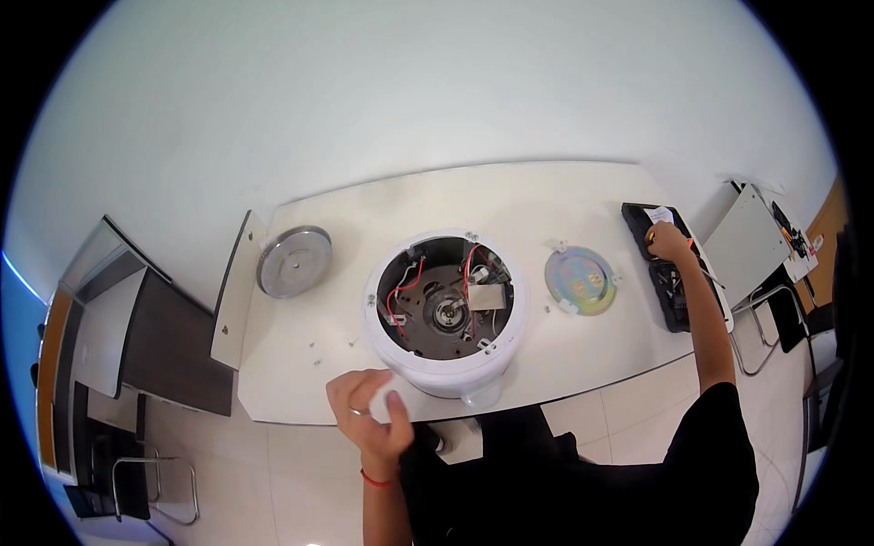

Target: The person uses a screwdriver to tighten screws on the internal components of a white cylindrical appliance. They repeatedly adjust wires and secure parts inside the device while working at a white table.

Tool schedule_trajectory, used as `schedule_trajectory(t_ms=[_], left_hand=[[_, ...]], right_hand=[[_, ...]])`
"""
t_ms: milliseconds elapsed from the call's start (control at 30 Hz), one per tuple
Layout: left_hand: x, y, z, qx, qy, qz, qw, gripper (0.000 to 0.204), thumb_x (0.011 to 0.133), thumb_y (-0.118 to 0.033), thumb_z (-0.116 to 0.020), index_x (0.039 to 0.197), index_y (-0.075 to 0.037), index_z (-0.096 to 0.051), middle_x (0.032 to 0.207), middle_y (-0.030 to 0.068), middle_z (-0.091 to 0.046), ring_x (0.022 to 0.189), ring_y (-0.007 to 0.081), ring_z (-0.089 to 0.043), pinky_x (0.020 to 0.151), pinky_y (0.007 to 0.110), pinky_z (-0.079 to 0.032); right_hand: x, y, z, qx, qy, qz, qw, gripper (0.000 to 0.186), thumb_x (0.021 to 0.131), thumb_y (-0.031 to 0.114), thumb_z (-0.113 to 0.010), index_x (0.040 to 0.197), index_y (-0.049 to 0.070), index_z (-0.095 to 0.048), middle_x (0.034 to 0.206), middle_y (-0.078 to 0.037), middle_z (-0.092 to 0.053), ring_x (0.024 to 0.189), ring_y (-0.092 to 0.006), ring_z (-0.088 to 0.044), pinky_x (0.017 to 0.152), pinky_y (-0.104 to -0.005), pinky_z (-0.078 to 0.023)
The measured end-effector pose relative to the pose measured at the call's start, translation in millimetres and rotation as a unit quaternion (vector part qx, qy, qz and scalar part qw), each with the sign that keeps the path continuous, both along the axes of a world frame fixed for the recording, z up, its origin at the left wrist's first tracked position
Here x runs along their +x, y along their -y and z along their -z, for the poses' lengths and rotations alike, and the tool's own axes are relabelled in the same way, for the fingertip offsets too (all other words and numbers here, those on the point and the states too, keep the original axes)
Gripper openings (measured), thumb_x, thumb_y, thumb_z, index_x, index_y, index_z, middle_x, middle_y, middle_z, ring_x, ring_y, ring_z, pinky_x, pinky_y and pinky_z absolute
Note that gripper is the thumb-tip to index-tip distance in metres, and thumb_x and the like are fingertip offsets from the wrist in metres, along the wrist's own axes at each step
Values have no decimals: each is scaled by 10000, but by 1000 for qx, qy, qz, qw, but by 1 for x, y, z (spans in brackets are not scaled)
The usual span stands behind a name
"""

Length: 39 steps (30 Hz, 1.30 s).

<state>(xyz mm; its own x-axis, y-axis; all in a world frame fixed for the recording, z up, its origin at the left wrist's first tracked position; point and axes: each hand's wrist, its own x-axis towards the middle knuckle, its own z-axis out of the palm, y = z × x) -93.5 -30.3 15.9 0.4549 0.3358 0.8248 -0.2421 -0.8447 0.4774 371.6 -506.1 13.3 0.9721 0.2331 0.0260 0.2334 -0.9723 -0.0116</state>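
A round white appliance body (437,369), like an upturned rice cooker, stands on the table with its hollow inside showing. Red and white wires run round a central fitting (449,314) in it. By its near left side is my left hand (369,409), fingers loosely bent and thumb apart, with nothing seen in it. Far to the right, my right hand (669,241) reaches into a black tool case (669,314), its fingers closed. A bit of yellow and orange shows at the fingers; what they hold is too small to name.
A round grey metal disc (296,264) lies left of the body. On the right is a round iridescent metal plate (580,280). Small screws (317,363) lie at the table's (382,200) left front. Chairs (155,491) and other furniture stand on both sides.
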Motion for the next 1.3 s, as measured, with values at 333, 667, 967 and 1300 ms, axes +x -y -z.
schedule_trajectory(t_ms=[333,667,967,1300], left_hand=[[41,26,-107,148,-296,225,916,375,827,-281,-850,1041,2,-729,866,108,-712,891,314,-664,1058,461,-466],[40,19,-107,124,-389,198,891,358,776,-204,-889,1067,-60,-739,951,80,-737,933,295,-686,1031,478,-497],[34,40,-120,128,-432,103,887,458,733,-192,-901,1151,-89,-746,1067,57,-751,999,261,-717,1015,481,-499],[107,-17,-137,28,-500,376,780,343,885,10,-670,1217,-42,-738,1192,155,-735,971,351,-714,814,403,-570]], right_hand=[[-22,-17,-20,-66,121,39,990,200,868,115,-629,1025,28,-719,1112,-207,-739,1052,-422,-709,915,-546,-575],[-212,-171,-151,284,74,-235,927,130,797,-22,-729,901,-17,-651,753,-105,-633,698,-203,-614,686,-309,-494],[-224,-202,-189,175,14,-475,862,349,673,-73,-737,977,54,-623,844,-117,-598,635,-181,-587,530,-247,-431],[-219,-212,-183,88,1,-453,887,355,653,-30,-798,949,85,-641,845,-111,-616,645,-197,-616,547,-272,-439]])
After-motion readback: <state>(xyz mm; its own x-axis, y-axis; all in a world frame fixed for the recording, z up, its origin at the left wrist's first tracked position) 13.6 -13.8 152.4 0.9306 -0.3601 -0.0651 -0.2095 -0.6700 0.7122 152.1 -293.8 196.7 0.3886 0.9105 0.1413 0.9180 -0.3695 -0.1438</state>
